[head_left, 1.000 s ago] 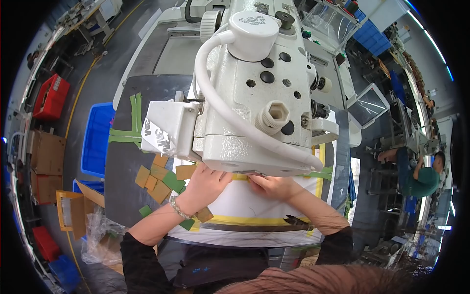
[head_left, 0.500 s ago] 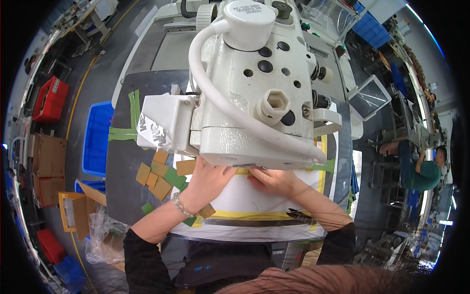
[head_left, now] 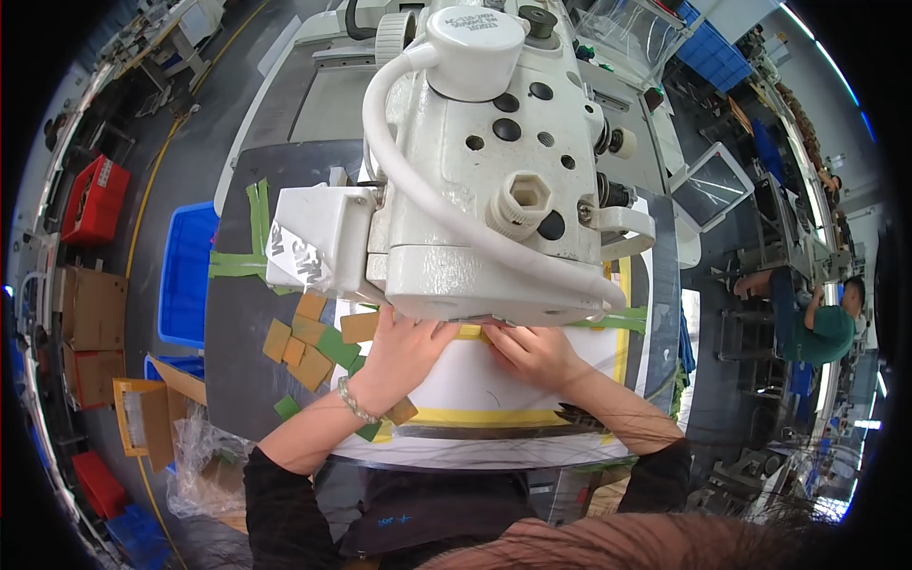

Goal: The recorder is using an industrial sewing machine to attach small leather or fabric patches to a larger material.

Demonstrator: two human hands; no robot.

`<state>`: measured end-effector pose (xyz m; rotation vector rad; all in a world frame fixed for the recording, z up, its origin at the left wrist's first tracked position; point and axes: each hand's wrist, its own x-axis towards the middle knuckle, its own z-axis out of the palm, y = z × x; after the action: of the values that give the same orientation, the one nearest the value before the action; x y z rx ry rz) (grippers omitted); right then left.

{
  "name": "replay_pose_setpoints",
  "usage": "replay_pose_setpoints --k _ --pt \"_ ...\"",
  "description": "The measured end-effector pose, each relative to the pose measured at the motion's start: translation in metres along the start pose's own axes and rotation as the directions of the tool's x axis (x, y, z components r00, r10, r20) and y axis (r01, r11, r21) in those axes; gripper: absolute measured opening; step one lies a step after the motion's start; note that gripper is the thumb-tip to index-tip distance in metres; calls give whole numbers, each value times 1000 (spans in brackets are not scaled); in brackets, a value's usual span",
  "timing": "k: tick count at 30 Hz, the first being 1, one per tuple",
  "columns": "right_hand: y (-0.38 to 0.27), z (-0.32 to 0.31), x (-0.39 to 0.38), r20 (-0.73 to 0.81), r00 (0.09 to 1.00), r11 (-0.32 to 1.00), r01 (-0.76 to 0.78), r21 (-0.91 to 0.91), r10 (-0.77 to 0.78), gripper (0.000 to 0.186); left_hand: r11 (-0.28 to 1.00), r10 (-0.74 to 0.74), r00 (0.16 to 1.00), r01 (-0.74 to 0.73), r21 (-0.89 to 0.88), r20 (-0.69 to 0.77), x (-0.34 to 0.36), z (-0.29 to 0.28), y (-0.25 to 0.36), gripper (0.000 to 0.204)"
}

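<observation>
A white sewing machine head (head_left: 475, 218) with a thick white hose covers the middle of the work plate. My left hand (head_left: 404, 353), with a beaded bracelet at the wrist, lies flat on a white sheet (head_left: 465, 385), its fingers stretched forward; their tips are hidden beneath the machine. Opposite it, my right hand (head_left: 534, 353) has its fingers bent and pressed together at a small yellow strip (head_left: 469, 332) under the machine's front edge. What those fingertips hold, if anything, is hidden. Yellow tape (head_left: 484, 417) runs along the sheet's near edge.
Several tan and green square pieces (head_left: 309, 330) lie scattered left of my left hand. Green tape (head_left: 237, 261) marks the dark plate. A blue bin (head_left: 187, 271) and an opened carton (head_left: 152, 413) stand to the left. A tablet screen (head_left: 712, 185) is at the right.
Both hands stay almost in place under the machine front. The right hand's fingers have shifted slightly. The whole view has moved a little.
</observation>
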<state>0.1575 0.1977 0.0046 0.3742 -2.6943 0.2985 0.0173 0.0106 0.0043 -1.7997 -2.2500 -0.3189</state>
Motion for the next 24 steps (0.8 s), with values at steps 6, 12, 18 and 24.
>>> replay_pose_setpoints --k 6,12,18,24 --pt "0 2 -3 -24 999 999 -25 30 26 30 1000 -7 999 8 -25 34 -6 7 -1 23" --pt "-1 -2 -2 -11 999 997 -44 62 45 27 999 -7 995 4 -34 -95 -3 12 -1 23" --pt "-1 -2 -1 -19 999 998 -45 52 46 31 1000 -9 1000 9 16 27 -3 7 0 21" --pt "0 0 -1 -14 998 995 -53 87 55 34 1000 -17 999 17 -15 -38 -1 5 0 16"
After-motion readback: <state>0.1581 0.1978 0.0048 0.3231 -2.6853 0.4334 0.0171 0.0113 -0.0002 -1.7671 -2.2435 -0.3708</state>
